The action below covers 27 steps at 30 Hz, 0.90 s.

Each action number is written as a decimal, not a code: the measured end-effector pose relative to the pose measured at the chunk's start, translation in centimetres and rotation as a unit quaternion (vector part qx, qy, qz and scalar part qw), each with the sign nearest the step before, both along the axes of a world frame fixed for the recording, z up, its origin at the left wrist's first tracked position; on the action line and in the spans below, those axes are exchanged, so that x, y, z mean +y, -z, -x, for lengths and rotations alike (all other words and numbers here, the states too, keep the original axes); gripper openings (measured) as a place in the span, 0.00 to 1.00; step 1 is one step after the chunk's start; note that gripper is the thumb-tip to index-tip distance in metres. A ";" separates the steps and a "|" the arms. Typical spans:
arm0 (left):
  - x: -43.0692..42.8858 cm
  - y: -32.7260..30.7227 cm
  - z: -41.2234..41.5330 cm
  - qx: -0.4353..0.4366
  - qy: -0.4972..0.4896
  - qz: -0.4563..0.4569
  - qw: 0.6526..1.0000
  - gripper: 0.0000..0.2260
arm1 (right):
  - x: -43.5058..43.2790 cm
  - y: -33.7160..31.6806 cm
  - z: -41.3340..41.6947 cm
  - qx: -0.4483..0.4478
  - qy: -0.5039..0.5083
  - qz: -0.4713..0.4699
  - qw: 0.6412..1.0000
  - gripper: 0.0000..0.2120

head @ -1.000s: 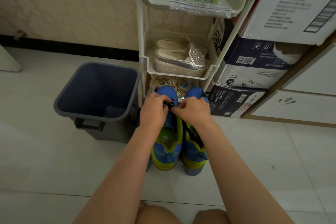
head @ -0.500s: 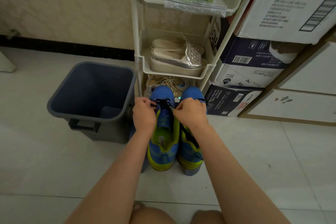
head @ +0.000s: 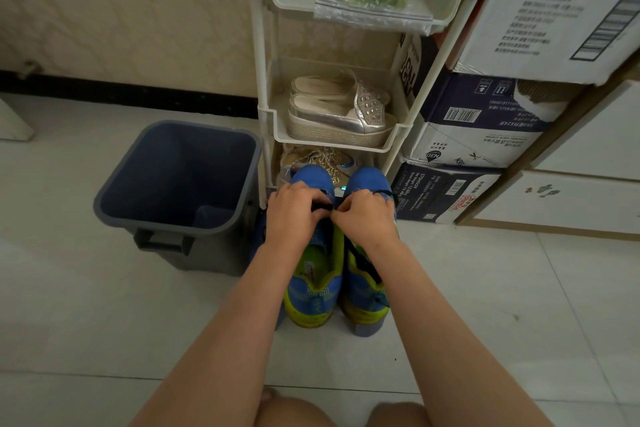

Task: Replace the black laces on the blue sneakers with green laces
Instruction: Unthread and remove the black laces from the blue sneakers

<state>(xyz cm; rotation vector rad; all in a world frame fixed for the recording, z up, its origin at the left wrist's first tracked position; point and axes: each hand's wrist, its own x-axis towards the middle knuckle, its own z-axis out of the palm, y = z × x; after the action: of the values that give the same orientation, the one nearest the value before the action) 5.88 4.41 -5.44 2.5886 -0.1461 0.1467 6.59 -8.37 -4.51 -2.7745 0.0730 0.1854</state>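
Your left hand and right hand both pinch the black lace over the blue sneaker — it's limp, light cord, so grip close to the eyelets.

- Left hand and right hand: bare from the fingers back over knuckles and wrists.
- Left forearm and right forearm: bare, widening away from the fingers.
- Left knee and right knee: bare and rounded, far behind the fingers, between the forearms.
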 end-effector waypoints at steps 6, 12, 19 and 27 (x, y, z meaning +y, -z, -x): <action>-0.6 -0.4 0.9 0.004 -0.169 0.237 0.957 0.08 | -0.1 0.5 -0.1 -0.007 0.005 -0.002 1.000 0.18; 1.1 -1.9 1.0 0.036 -0.315 0.564 0.763 0.04 | -0.1 0.7 -0.1 -0.011 0.011 0.002 1.000 0.18; 0.7 -0.4 0.8 0.099 -0.049 -0.005 0.994 0.12 | 0.0 0.7 0.0 -0.008 0.016 0.000 1.000 0.17; -0.2 -1.4 1.3 -0.037 -0.163 0.286 0.943 0.04 | -0.1 0.7 0.0 -0.008 0.017 -0.001 1.000 0.18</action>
<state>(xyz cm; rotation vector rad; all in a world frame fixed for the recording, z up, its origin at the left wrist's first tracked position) 4.61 4.18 -4.02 2.0048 0.2676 0.3511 6.59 -8.50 -5.21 -2.7707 0.1150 0.1559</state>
